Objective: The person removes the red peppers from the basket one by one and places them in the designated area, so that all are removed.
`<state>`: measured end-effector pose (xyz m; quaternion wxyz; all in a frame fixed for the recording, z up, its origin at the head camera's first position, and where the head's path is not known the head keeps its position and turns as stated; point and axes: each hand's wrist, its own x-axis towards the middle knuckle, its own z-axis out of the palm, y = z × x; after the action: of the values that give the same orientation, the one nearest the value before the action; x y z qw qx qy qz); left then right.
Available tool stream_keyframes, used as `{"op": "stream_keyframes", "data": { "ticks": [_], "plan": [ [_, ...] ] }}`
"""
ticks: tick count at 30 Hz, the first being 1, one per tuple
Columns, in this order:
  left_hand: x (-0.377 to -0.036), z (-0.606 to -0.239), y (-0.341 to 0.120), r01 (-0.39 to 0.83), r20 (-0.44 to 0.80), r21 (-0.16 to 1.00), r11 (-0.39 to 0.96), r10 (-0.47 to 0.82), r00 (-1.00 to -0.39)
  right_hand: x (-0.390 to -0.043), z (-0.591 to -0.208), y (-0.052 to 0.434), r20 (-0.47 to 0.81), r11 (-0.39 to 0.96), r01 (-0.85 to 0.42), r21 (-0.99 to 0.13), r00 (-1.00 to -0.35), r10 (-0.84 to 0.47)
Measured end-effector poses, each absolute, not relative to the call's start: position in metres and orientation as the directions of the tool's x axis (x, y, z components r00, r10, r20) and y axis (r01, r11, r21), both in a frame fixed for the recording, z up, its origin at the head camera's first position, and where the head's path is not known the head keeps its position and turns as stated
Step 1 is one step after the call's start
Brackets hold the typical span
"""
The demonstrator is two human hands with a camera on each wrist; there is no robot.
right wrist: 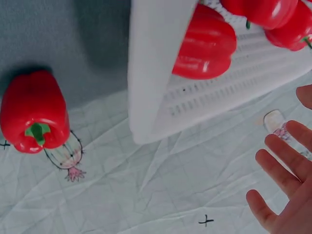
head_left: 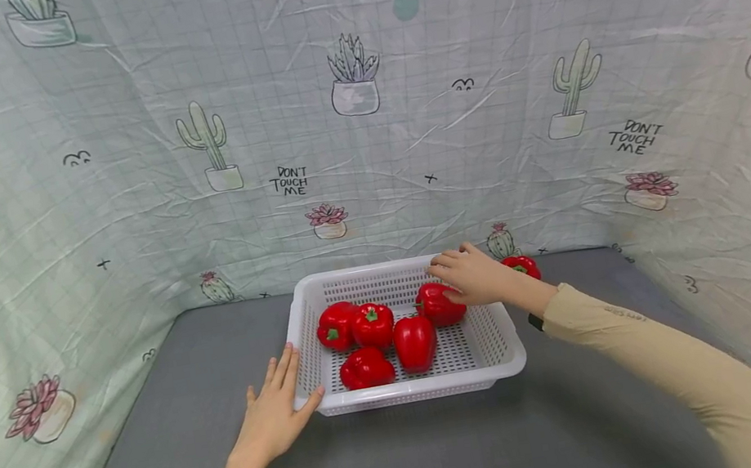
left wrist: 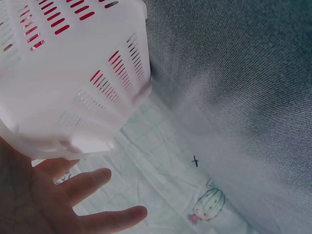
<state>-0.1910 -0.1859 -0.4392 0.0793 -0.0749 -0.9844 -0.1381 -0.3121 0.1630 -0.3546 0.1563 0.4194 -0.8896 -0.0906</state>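
A white slotted plastic basket [head_left: 416,386] holds several glossy red bell peppers [head_left: 416,343]. My left hand [head_left: 274,412] rests at the basket's left rim, fingers spread and straight; the left wrist view shows the fingers beside the basket wall. Over the right part of the basket reaches my right hand [head_left: 475,275], its fingers loosely bent with nothing in them. Just below it lies the rightmost pepper [head_left: 437,306] inside, partly covered by the hand in the head view. Another red bell pepper [right wrist: 36,109] lies outside, beyond the basket's right side, partly hidden behind my right wrist in the head view.
The basket stands on a dark grey table surface [head_left: 413,459]. A pale fabric sheet [head_left: 369,194] printed with cacti and potted plants hangs at the back and along both sides, close behind the basket.
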Motion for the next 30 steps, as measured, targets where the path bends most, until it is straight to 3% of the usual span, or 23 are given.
{"op": "stream_keyframes", "data": {
  "ticks": [5,19,24,30],
  "plan": [
    [-0.190,-0.439,-0.186,0.170,0.180,0.260,0.951,0.125,-0.976,-0.323,-0.358,0.153,0.195,0.653,-0.692,0.308,-0.626,-0.755],
    [-0.191,-0.439,-0.187,0.172,0.183,0.269,0.948,0.125,-0.975,-0.345,-0.392,0.140,-0.023,0.472,-0.664,0.580,-0.592,-0.806],
    [-0.191,-0.439,-0.186,0.168,0.175,0.270,0.948,0.124,-0.977,-0.349,-0.403,0.143,-0.104,0.432,-0.666,0.608,-0.606,-0.789],
    [-0.191,-0.439,-0.186,0.167,0.174,0.269,0.949,0.123,-0.977,-0.351,-0.409,0.147,-0.116,0.434,-0.655,0.618,-0.623,-0.774]
  ]
}}
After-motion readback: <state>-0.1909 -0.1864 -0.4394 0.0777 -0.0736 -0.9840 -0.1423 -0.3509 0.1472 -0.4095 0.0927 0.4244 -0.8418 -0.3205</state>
